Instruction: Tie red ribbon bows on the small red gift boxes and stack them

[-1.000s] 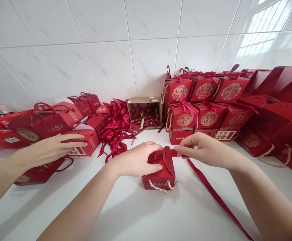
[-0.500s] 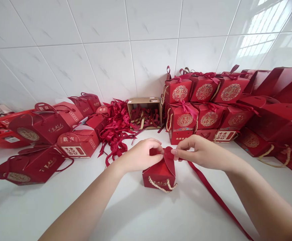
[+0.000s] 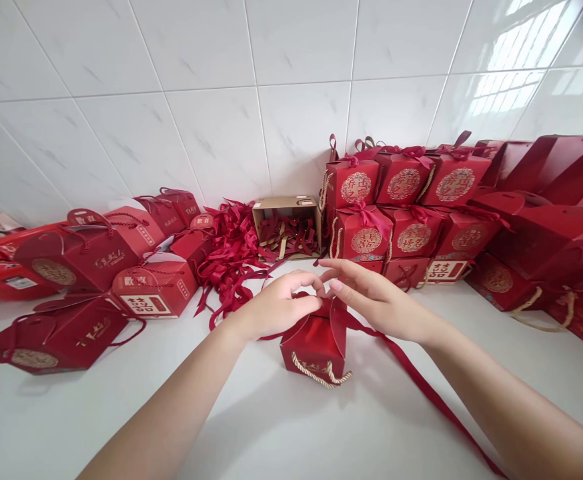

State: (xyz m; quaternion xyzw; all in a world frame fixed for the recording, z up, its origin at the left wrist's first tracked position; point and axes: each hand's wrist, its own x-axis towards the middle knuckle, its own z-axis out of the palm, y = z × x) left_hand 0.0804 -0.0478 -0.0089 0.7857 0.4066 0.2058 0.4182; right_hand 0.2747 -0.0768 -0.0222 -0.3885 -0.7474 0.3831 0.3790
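Observation:
A small red gift box point(image 3: 313, 347) stands upright on the white table before me, with a twisted cream-and-gold cord hanging on its near side. My left hand point(image 3: 280, 303) is closed at the box's top, thumb and curled fingers on the gathered flaps. Over the top from the other side comes my right hand point(image 3: 379, 297), its fingers stretched out and apart and its thumb close to the flaps. A long dark red ribbon point(image 3: 421, 385) runs from the box's top under my right hand toward the near right edge. A short piece of it shows beneath my left hand. The fingertips partly hide the flaps.
Loose red ribbons point(image 3: 229, 247) lie in a heap behind, beside an open cardboard box point(image 3: 289, 204) of ribbon pieces. Red gift boxes with bows point(image 3: 366, 237) are stacked at right. More gift boxes point(image 3: 71, 333) and a red basket point(image 3: 1, 283) stand at left. A tiled wall point(image 3: 211, 140) closes the back.
My right hand has let go of the round flap and moved left over the box's top, fingers stretched. The flaps now stand closer together, and ribbon shows on the left side too.

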